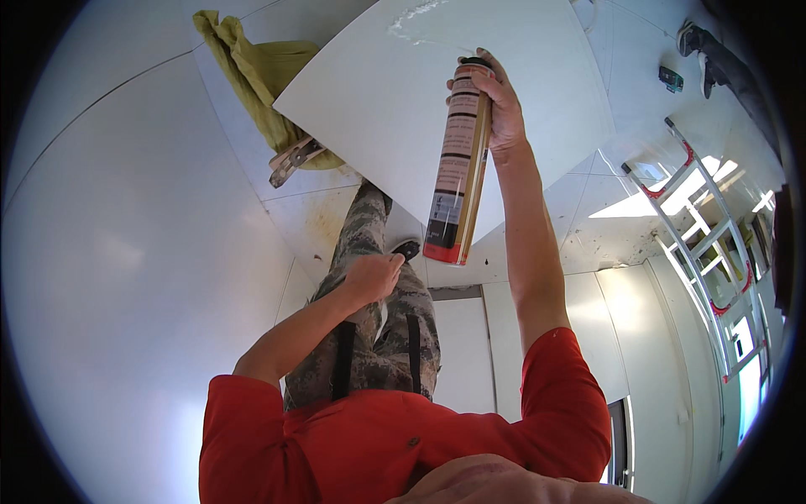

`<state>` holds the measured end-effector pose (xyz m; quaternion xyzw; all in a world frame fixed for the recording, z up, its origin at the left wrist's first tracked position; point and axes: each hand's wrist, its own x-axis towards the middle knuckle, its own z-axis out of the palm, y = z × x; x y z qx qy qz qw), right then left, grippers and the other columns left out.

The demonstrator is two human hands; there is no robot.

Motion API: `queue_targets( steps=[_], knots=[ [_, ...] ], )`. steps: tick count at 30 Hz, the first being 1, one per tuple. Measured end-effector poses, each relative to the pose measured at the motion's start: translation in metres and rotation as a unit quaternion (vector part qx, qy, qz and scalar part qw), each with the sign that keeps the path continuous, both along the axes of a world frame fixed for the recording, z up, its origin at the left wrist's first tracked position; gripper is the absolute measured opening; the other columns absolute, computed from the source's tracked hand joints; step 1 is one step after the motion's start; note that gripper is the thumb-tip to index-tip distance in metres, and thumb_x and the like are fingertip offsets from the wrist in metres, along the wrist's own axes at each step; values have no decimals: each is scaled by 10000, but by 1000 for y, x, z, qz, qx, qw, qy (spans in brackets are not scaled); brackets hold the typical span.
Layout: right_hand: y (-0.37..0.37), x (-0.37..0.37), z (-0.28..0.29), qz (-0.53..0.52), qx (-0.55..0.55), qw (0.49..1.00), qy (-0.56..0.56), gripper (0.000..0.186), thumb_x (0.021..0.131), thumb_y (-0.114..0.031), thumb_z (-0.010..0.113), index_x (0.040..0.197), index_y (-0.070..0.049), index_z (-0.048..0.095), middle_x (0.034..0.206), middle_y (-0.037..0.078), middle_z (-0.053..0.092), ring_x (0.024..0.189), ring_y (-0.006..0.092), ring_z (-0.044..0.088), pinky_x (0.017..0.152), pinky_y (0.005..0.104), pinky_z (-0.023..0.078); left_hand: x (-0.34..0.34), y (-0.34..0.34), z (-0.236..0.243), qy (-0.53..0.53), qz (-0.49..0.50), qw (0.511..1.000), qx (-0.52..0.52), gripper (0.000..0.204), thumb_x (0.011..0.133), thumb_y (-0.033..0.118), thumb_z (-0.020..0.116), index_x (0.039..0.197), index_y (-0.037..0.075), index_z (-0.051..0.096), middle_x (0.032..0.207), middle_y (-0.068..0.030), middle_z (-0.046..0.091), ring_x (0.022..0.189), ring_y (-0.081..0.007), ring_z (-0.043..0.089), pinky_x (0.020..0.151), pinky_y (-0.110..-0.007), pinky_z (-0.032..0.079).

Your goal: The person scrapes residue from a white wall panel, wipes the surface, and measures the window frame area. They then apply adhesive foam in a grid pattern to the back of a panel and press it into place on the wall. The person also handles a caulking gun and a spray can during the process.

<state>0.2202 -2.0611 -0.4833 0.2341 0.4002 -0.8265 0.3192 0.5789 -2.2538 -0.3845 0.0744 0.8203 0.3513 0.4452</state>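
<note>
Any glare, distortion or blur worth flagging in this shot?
Head view: black fisheye corners, straight lines bowed near the rim; sunlight nearly white on the floor near the ladder; soft glare on the left wall; the can and right hand around it look fairly sharp, no obvious motion blur.

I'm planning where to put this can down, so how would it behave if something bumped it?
Stood on end, the can would probably tip easily, being tall and narrow. On its side, its round body would likely roll. Its straight, smooth wall suggests it's stiff; how full it is doesn't show.
</note>
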Motion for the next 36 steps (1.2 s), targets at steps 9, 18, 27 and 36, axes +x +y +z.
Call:
queue_targets(
  steps=[9, 18, 27, 36],
  knots=[
    [-42, 200, 48, -24, -34, 994, -102, 915, 884, -151, 797, 1650, -41, 309, 1156, 196, 655, 1013, 313, 741, 780, 434, 660, 67, -13, -2, -102, 13, 994, -37, 192, 890, 223, 704, 982, 57, 734, 935, -208, 759, 904, -446, 740, 782, -550, 592],
    [155, 461, 22, -226, 38, 957, -178, 774, 943, -128, 755, 1595, -66, 343, 1153, 198, 666, 917, 333, 760, 728, 459, 688, 166, 3, -45, 104, -81, 988, -84, 182, 957, 207, 700, 1101, 111, 645, 927, -108, 734, 822, -360, 730, 674, -503, 573],
    [282, 559, 17, -325, 121, 920, -182, 655, 954, -171, 716, 1529, -95, 411, 1147, 195, 661, 929, 337, 743, 728, 466, 672, 173, 11, -66, 132, -168, 971, -111, 145, 950, 198, 697, 1067, 120, 660, 940, -102, 746, 816, -355, 731, 670, -494, 575],
    [467, 315, -111, -351, 126, 927, -23, 356, 961, -180, 715, 1240, -8, 576, 1004, 181, 691, 914, 344, 742, 799, 490, 661, 104, 42, -15, 170, -189, 963, -91, 162, 883, 152, 760, 952, 109, 620, 804, -97, 649, 716, -354, 674, 587, -486, 520]
  ],
)
